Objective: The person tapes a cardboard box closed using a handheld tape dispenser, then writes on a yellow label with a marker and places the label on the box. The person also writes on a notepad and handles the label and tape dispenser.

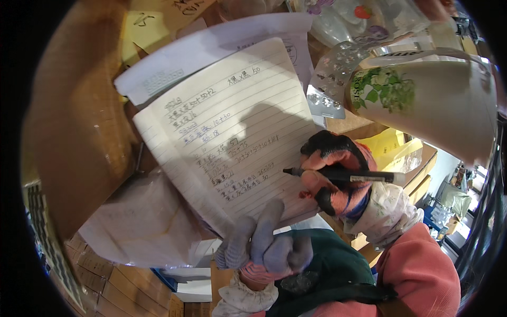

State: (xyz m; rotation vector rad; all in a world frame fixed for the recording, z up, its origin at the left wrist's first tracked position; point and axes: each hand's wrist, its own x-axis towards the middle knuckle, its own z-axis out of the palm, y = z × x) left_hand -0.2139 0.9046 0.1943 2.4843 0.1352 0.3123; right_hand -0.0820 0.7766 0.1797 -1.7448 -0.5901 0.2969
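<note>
A lined notebook point(222, 119) lies open before me, its page partly filled with handwritten lines and sums. My right hand point(336, 174), in an orange glove with black-coated fingertips, holds a black pen point(348, 174). The pen's dark tip points left, close over the right part of the page; whether it touches the paper I cannot tell. At the notebook's lower edge is my left hand point(265, 245), in a grey-blue knitted glove. Its fingers are bent, and one or two of them rest on the page's bottom edge. A shadow falls across the paper.
Beneath the notebook are white printed sheets point(170, 67). A white cup-shaped container with a leaf print point(427, 91) lies tilted at the right, beside clear plastic packaging point(356, 23). Brown cardboard point(75, 119) stands at the left, with a white plastic bag point(146, 222) below. Stacked cartons point(119, 285) are lower left.
</note>
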